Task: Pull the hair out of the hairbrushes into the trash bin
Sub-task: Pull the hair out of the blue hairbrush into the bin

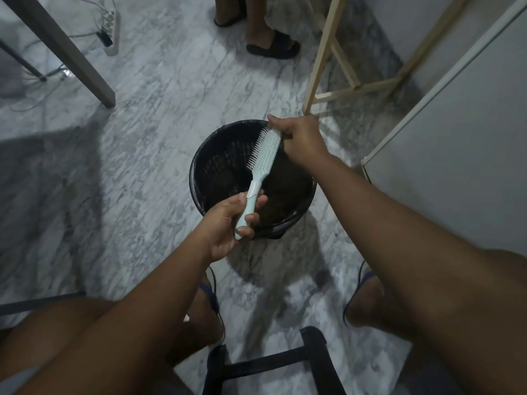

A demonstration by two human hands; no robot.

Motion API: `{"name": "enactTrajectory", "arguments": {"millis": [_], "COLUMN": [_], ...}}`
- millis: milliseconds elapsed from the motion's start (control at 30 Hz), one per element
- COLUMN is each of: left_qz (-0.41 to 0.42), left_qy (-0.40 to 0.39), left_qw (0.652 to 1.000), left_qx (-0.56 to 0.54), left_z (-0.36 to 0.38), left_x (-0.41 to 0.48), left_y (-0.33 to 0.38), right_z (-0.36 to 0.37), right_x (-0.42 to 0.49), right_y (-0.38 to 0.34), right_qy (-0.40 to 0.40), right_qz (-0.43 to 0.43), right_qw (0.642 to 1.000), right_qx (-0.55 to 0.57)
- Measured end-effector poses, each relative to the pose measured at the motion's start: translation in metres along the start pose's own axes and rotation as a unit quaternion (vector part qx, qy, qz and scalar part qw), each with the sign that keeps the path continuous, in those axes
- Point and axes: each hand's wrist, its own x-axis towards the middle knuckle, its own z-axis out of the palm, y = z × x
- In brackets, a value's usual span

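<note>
Left hand [228, 223] grips hairbrush [265, 156] handle; right hand [302, 141] pinches its head above bin [216, 166].

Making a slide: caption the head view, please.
Left hand holds brush by handle over bin; right hand grips its head.

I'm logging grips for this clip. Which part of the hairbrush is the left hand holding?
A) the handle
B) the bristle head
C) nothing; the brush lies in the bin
A: the left hand curls round the handle of the hairbrush, while the right hand grips its head end above the trash bin.
</note>
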Motion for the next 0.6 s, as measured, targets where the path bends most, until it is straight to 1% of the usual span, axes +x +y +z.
{"name": "enactTrajectory", "arguments": {"millis": [67, 100, 167, 300, 400, 467, 600], "left_qz": [0.002, 0.008, 0.019, 0.01, 0.008, 0.009, -0.016], "left_qy": [0.005, 0.011, 0.035, 0.087, 0.127, 0.156, 0.2], "left_qw": [1.0, 1.0, 0.999, 0.996, 0.992, 0.988, 0.979], "left_qx": [-0.005, -0.01, -0.018, -0.022, -0.003, 0.015, 0.042], "left_z": [0.003, 0.005, 0.007, 0.012, 0.016, 0.016, 0.014], "left_x": [-0.001, -0.002, -0.001, 0.003, 0.008, 0.011, 0.019], "left_y": [0.001, 0.0, 0.0, -0.001, -0.002, -0.002, -0.004], "right_z": [-0.001, -0.002, 0.0, 0.009, 0.017, 0.025, 0.044], "right_x": [-0.001, -0.002, -0.008, -0.026, -0.042, -0.05, -0.06], "right_y": [0.002, 0.002, 0.004, 0.001, -0.005, -0.007, -0.003], "right_qy": [0.016, 0.018, 0.001, -0.057, -0.092, -0.129, -0.203], "right_qz": [0.07, 0.099, 0.133, 0.127, 0.116, 0.117, 0.114], "right_qw": [0.995, 0.991, 0.988, 0.99, 0.989, 0.984, 0.965], "right_qx": [0.068, 0.083, 0.073, 0.016, -0.026, -0.047, -0.122]}}
